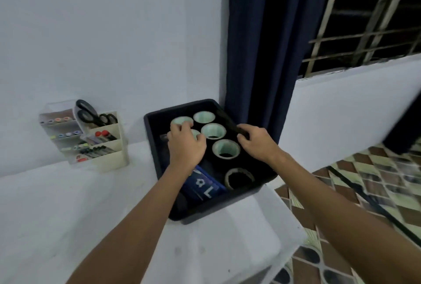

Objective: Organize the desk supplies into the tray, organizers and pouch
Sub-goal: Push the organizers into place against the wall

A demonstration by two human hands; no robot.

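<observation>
A black tray [157,144] sits at the right end of the white desk and holds several tape rolls with pale green cores [213,131], one darker roll [239,177] near its front, and a blue box [202,185]. My left hand [185,144] is inside the tray, fingers curled round a tape roll [196,134] that it mostly hides. My right hand [256,142] grips the tray's right rim.
Two tiered organizers [109,144] stand against the wall at the left, filled with markers [68,134], pens and black scissors [87,112]. The desk's right edge drops to a tiled floor [364,192]. A dark curtain [257,44] hangs behind the tray.
</observation>
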